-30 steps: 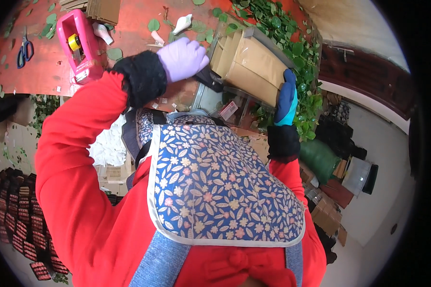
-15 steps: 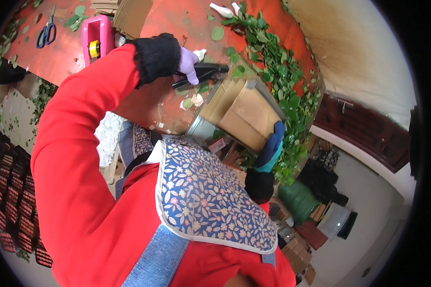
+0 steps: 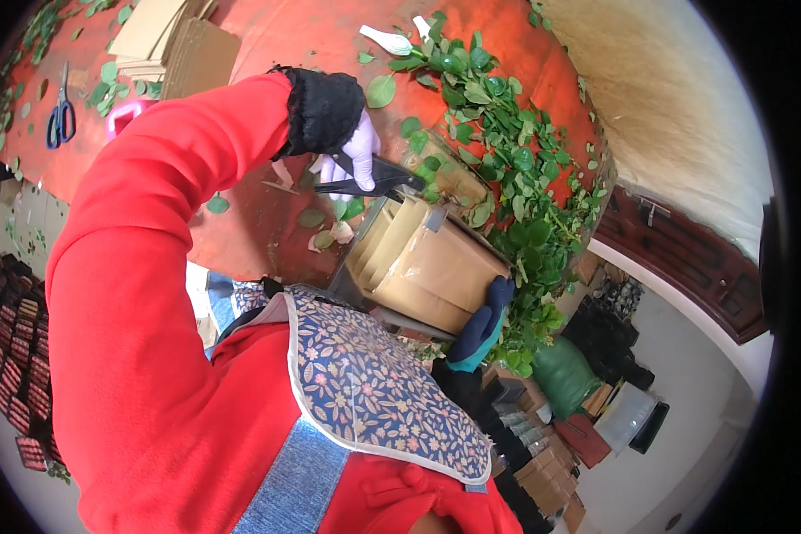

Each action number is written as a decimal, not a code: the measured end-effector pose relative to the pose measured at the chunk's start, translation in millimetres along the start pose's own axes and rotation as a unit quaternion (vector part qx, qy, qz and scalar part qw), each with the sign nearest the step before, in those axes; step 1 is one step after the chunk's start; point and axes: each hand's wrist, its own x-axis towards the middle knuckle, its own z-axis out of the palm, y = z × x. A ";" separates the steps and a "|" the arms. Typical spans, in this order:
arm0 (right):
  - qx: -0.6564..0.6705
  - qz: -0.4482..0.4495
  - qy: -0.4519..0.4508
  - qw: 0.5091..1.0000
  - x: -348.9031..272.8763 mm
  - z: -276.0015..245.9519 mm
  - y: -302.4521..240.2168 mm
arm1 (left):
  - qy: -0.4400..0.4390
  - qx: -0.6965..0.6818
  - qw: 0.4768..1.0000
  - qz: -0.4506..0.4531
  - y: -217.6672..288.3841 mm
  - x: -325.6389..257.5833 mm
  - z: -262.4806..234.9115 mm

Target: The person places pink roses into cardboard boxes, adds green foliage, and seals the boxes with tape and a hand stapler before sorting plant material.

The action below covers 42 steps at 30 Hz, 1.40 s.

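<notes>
Black stapler-like tool [image 3: 390,175]: above the red table [image 3: 280,40], over the box's far edge; hard, probably smooth, moderate weight – hold around the arms, clear of the hinge.
Left hand [image 3: 358,160]: lilac glove, fingers closed around the tool.
Cardboard bundle [image 3: 440,271]: tan, folded, sitting inside a grey-edged box [image 3: 340,283] by the table's near edge; looks light, stiffish along the folds, layers could slip – take it across the outer panel, press layers together.
Right hand [image 3: 481,329]: blue-and-teal glove, against the bundle's lower right corner; cannot tell whether it clamps or only braces.
Damage risk: bundle creases, hardly breaks; leaves [image 3: 525,160] beside the box look soft, easily crushed.
Scissors [image 3: 60,120]: far left, untouched.
</notes>
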 end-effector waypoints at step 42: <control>0.265 0.116 -0.044 0.956 79.2 70.0 2.6 | 0.403 0.369 0.747 0.379 48.0 97.2 89.0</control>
